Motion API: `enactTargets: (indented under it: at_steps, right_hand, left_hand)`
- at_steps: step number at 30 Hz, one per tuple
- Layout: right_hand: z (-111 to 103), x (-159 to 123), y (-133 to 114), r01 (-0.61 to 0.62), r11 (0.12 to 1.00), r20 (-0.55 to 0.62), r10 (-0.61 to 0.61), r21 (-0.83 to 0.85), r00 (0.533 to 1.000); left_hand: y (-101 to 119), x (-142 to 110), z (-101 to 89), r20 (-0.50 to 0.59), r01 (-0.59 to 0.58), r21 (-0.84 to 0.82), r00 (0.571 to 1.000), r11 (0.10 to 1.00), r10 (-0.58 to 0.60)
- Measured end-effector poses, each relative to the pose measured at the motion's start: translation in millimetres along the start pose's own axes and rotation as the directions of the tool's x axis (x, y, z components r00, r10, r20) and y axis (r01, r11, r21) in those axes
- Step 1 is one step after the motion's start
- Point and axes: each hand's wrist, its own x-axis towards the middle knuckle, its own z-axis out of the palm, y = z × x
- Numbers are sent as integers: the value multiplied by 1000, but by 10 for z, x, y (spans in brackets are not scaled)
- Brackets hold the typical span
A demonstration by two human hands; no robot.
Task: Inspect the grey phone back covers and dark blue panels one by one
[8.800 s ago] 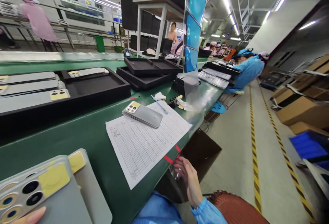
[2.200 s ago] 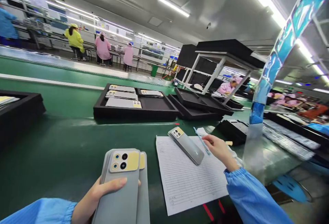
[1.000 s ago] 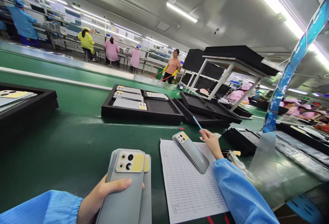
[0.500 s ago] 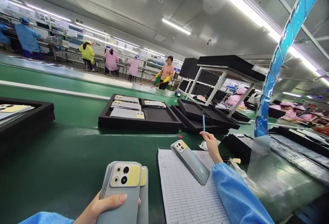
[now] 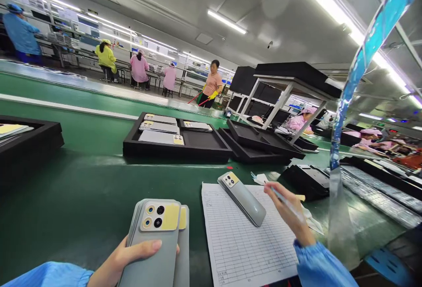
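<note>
My left hand (image 5: pixel 136 254) grips a stack of grey phone back covers (image 5: pixel 154 252) at the lower middle. Each top cover shows camera rings and a yellow film. Slightly blurred, my right hand (image 5: pixel 288 210) is closed around a pale blue pen (image 5: pixel 290 207), which slants across it above the paper's right edge. A lined form sheet (image 5: pixel 237 247) lies on the green bench. Several more phone back covers (image 5: pixel 245 203) rest stacked on its upper part. Beyond my right fingers are a small blue tip (image 5: pixel 253 176) and a crumpled white scrap (image 5: pixel 261 179).
A black tray (image 5: pixel 174 153) with grey covers stands ahead, with stacked black trays (image 5: pixel 260 155) beside it. Another black tray (image 5: pixel 33 144) is at far left. A blue-patterned strip (image 5: pixel 346 89) hangs at right. A person (image 5: pixel 212 87) in yellow gloves stands beyond the bench.
My right hand took up the pen from the sheet and raised it upright; now it has moved back right and lower, the pen slanting. My left hand keeps the stack.
</note>
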Motion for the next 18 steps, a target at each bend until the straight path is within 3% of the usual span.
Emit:
enactTargets:
  at_steps: [3, 6, 18]
  right_hand:
    - [45, -411, -101, 87, 994, 119, -78, -70, 990]
    - [119, -567, -107, 144, 983, 204, -119, -116, 972]
    - [202, -242, 144, 233, 941, 216, -181, -247, 960]
  left_hand:
    - [14, -28, 43, -22, -15, -51, 1000, 999, 14]
    - [24, -46, 68, -36, -5, -77, 999, 997, 3]
    - [44, -64, 68, -26, 26, -86, 999, 996, -28]
